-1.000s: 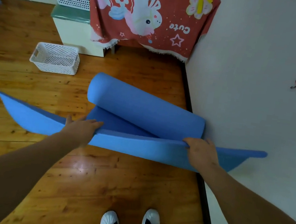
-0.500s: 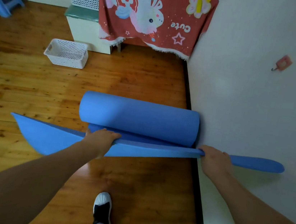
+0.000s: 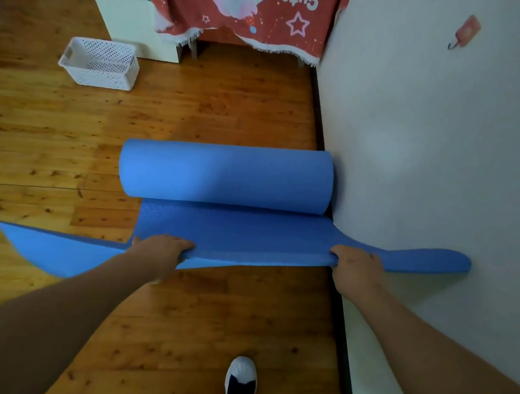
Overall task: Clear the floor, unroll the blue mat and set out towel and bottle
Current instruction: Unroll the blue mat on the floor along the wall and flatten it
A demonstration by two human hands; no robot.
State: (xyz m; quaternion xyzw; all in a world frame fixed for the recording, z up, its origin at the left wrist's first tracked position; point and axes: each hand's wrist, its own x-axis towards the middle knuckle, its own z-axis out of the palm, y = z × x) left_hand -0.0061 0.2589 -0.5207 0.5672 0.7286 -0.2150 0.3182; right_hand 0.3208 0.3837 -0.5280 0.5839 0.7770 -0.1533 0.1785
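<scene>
Both hands, left (image 3: 162,248) and right (image 3: 354,264), grip blue foam mat (image 3: 230,232) free edge. Risk: right corner drags white wall (image 3: 437,170), unroll skews.

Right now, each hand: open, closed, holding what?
Left hand: grips the blue mat by its free edge.
Right hand: grips the same edge, nearer the wall.

The half-rolled foam mat (image 3: 230,236) is coloured plain blue and finely dimpled, the red cloth (image 3: 267,32) is printed with a pink-and-white cartoon animal, pale stars and white lettering, the white plastic basket (image 3: 102,77) is perforated, and the orange-brown plank floor (image 3: 214,108) is flecked with dark knots.
</scene>
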